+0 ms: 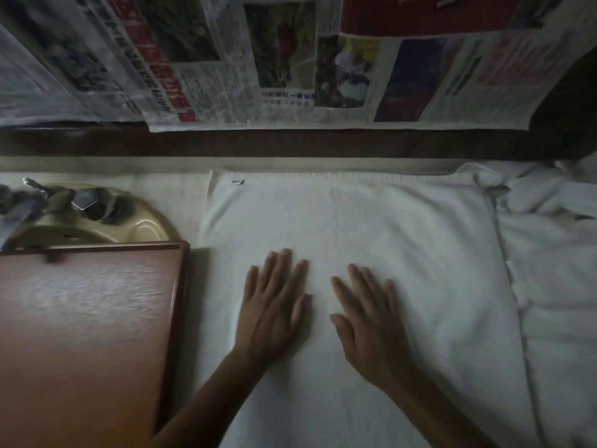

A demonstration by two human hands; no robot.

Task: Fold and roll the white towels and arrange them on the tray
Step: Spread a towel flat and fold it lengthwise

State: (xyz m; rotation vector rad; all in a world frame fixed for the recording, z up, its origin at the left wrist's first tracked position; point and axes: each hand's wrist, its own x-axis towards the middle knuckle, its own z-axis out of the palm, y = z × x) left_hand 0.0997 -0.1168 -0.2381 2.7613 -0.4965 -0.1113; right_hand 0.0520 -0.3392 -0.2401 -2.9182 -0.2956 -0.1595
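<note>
Both palms lie flat on a white towel (355,240) spread across the worktop (161,181). The left hand (274,308) and the right hand (368,324) sit side by side near the towel's six o'clock edge, fingers stretched wide and pointing toward twelve, gripping nothing. At nine o'clock, just beside the towel, rests a reddish-brown tray (87,334), its surface bare. Beyond the tray, at about ten o'clock, a beige basin (142,226) with a metal tap (22,202). At three o'clock more white towels (555,253) lie crumpled. Newspaper sheets (258,59) cover the wall at twelve.
</note>
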